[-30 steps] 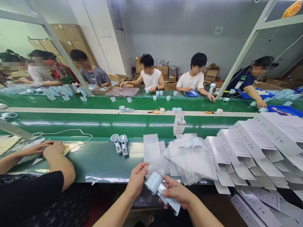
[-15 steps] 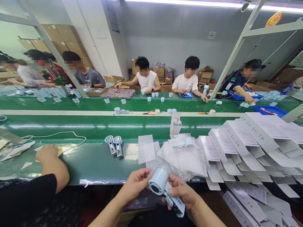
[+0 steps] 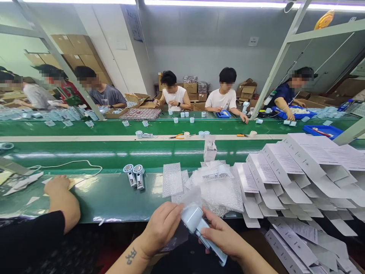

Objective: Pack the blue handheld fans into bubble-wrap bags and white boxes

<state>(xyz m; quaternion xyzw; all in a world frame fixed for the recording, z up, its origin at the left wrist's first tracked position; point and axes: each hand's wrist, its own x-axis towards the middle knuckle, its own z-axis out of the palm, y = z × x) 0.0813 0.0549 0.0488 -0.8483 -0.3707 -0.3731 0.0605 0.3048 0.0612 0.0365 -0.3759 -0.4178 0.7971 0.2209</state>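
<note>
My right hand (image 3: 224,236) is wrapped round the handle of a pale blue handheld fan (image 3: 196,224), head up, at the near edge of the green bench (image 3: 114,196). My left hand (image 3: 161,227) pinches a clear bubble-wrap bag (image 3: 190,198) that rises over the fan's head. Two more fans (image 3: 134,176) lie side by side on the bench ahead and to the left. Loose bubble-wrap bags (image 3: 216,186) are piled just beyond my hands.
Rows of flat white cartons (image 3: 299,171) fan out on the right. A small white box (image 3: 210,149) stands on the conveyor belt. A neighbour's arm (image 3: 61,198) in a black sleeve rests on the bench at left, near a white cable. Several people work across the line.
The fan's head has turned from facing me to pointing away, and my left hand has brought a bubble-wrap bag up over it. The view shifted slightly left.
</note>
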